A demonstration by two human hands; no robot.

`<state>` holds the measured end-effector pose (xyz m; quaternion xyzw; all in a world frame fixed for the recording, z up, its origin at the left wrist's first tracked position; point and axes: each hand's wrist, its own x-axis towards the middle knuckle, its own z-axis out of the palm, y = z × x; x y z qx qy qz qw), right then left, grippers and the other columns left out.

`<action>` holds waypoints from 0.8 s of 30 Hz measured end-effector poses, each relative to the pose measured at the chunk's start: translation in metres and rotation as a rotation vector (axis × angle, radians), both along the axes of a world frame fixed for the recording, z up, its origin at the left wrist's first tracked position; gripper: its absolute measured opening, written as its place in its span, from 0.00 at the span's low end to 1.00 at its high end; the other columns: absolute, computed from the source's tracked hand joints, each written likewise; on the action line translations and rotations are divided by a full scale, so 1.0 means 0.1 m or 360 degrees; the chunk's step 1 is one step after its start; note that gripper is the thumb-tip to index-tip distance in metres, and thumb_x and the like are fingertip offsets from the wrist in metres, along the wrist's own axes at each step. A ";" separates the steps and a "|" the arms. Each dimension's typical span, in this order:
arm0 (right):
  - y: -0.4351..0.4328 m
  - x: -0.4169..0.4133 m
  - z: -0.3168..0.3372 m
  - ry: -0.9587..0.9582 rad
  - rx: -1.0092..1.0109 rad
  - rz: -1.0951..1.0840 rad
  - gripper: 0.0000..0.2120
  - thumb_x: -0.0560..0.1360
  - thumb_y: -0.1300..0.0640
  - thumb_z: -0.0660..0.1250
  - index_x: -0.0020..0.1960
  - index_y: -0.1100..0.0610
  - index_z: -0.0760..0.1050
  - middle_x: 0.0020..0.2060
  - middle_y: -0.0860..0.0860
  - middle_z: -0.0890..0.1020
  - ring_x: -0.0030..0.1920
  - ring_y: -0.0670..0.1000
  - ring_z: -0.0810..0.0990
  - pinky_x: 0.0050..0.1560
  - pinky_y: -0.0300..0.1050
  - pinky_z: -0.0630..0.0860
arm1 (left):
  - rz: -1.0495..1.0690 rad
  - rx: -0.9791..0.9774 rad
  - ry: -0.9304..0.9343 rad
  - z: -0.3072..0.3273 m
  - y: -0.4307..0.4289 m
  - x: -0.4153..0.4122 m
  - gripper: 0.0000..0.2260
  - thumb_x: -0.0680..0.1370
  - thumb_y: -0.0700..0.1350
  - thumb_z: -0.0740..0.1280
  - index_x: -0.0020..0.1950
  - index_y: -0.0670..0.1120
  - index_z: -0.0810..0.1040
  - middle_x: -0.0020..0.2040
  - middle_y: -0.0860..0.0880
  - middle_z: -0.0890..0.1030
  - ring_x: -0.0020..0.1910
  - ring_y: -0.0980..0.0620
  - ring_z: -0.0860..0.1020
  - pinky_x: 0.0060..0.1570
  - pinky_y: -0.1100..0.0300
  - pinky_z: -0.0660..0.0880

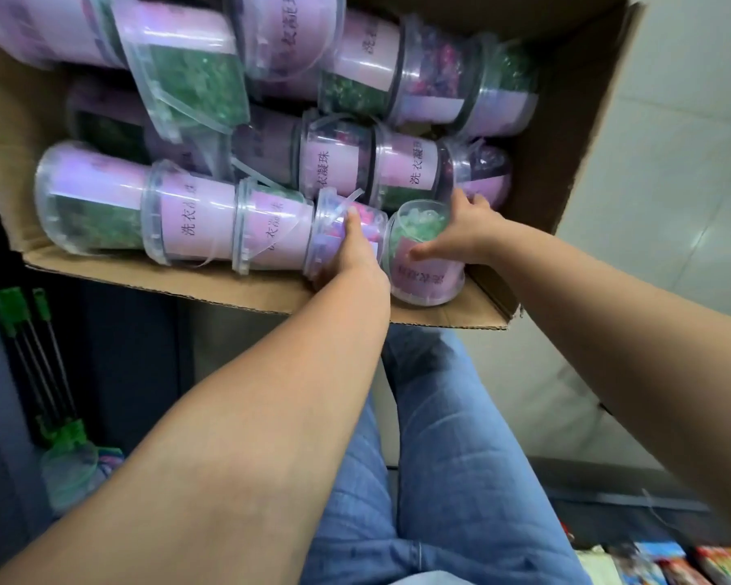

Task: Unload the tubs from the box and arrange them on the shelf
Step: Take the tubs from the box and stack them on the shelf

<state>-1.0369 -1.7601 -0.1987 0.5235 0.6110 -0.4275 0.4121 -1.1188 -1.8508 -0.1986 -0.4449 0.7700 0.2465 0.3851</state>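
An open cardboard box point(245, 291) holds several clear plastic tubs with pink labels, lying on their sides and nested in rows. My left hand point(353, 251) grips a tub with pink beads point(334, 230) at the near end of the front row. My right hand point(461, 236) wraps around a tub with pale green beads point(423, 247) in the box's near right corner. A long nested row of tubs point(165, 213) stretches to the left of my left hand. No shelf is in view.
My legs in blue jeans point(439, 458) are below the box. Green-handled tools point(39, 373) and a tub on the floor point(70, 475) are at the lower left. Colourful packets point(672, 563) lie at the lower right. White tiled floor point(672, 162) is to the right.
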 end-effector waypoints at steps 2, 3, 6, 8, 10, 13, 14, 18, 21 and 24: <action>0.07 0.04 0.13 -0.0022 0.0032 -0.0106 0.48 0.64 0.40 0.72 0.73 0.58 0.52 0.70 0.59 0.64 0.68 0.60 0.66 0.67 0.52 0.67 | -0.0010 0.0019 0.0002 0.04 -0.02 0.04 0.59 0.45 0.75 0.64 0.69 0.44 0.63 0.68 0.44 0.68 0.64 0.41 0.70 0.65 0.44 0.67; 0.12 0.06 0.23 -0.0013 0.0094 -0.0152 0.46 0.64 0.40 0.72 0.72 0.58 0.55 0.68 0.59 0.67 0.66 0.60 0.68 0.65 0.52 0.69 | -0.0002 0.0055 -0.0014 0.04 -0.03 0.05 0.60 0.43 0.75 0.63 0.69 0.44 0.63 0.68 0.45 0.68 0.63 0.42 0.70 0.64 0.45 0.67; 0.31 0.13 0.52 0.0064 0.0340 -0.0317 0.45 0.65 0.44 0.73 0.73 0.55 0.53 0.68 0.58 0.64 0.66 0.59 0.67 0.65 0.52 0.69 | -0.0065 0.0288 -0.0014 0.23 0.02 0.03 0.49 0.55 0.69 0.72 0.68 0.43 0.65 0.65 0.48 0.70 0.60 0.46 0.72 0.64 0.50 0.69; 0.44 0.17 0.65 0.0125 0.0471 -0.0548 0.47 0.65 0.46 0.74 0.74 0.52 0.50 0.69 0.58 0.61 0.67 0.59 0.66 0.66 0.53 0.68 | -0.0118 0.0451 0.0027 0.37 0.02 -0.01 0.46 0.54 0.68 0.73 0.64 0.43 0.68 0.60 0.51 0.74 0.56 0.50 0.74 0.59 0.56 0.70; 0.53 0.16 0.73 0.0208 0.0473 -0.0907 0.47 0.65 0.45 0.74 0.74 0.49 0.48 0.70 0.56 0.61 0.66 0.59 0.68 0.62 0.55 0.72 | -0.0224 0.0569 0.0100 0.47 -0.01 -0.10 0.49 0.48 0.67 0.73 0.62 0.43 0.70 0.58 0.52 0.76 0.54 0.52 0.75 0.51 0.60 0.70; 0.59 0.03 0.77 0.0440 0.0120 -0.1551 0.36 0.70 0.44 0.69 0.71 0.46 0.53 0.64 0.55 0.67 0.54 0.59 0.76 0.46 0.53 0.77 | -0.0701 0.0476 0.0197 0.54 -0.02 -0.31 0.40 0.63 0.60 0.74 0.65 0.40 0.62 0.58 0.49 0.70 0.56 0.50 0.71 0.50 0.62 0.63; 0.58 -0.01 0.72 0.0450 -0.0027 -0.1722 0.33 0.71 0.44 0.68 0.69 0.47 0.55 0.61 0.57 0.69 0.51 0.60 0.77 0.45 0.53 0.78 | -0.0900 0.0391 0.0266 0.57 0.00 -0.38 0.40 0.65 0.59 0.73 0.67 0.40 0.60 0.62 0.47 0.69 0.61 0.48 0.69 0.52 0.62 0.63; 0.36 -0.06 0.40 0.0206 -0.0427 -0.1929 0.31 0.69 0.40 0.67 0.64 0.57 0.65 0.59 0.60 0.72 0.54 0.61 0.77 0.51 0.52 0.76 | -0.1431 0.0273 0.0508 0.35 0.04 -0.62 0.48 0.64 0.59 0.74 0.72 0.38 0.54 0.71 0.39 0.61 0.71 0.42 0.60 0.69 0.52 0.59; 0.19 -0.04 0.24 0.0119 -0.0297 -0.1784 0.27 0.70 0.42 0.68 0.60 0.57 0.67 0.65 0.57 0.71 0.62 0.58 0.73 0.58 0.50 0.73 | -0.1594 0.0195 0.0359 0.16 0.07 -0.65 0.49 0.65 0.62 0.72 0.72 0.37 0.52 0.71 0.40 0.59 0.72 0.43 0.58 0.69 0.53 0.56; 0.25 -0.02 0.17 0.0323 0.0072 -0.1579 0.34 0.69 0.51 0.72 0.69 0.58 0.62 0.65 0.56 0.71 0.57 0.56 0.76 0.52 0.51 0.77 | -0.1633 0.0250 0.0266 0.06 0.15 -0.66 0.48 0.66 0.64 0.69 0.73 0.37 0.52 0.72 0.40 0.58 0.72 0.43 0.57 0.69 0.52 0.56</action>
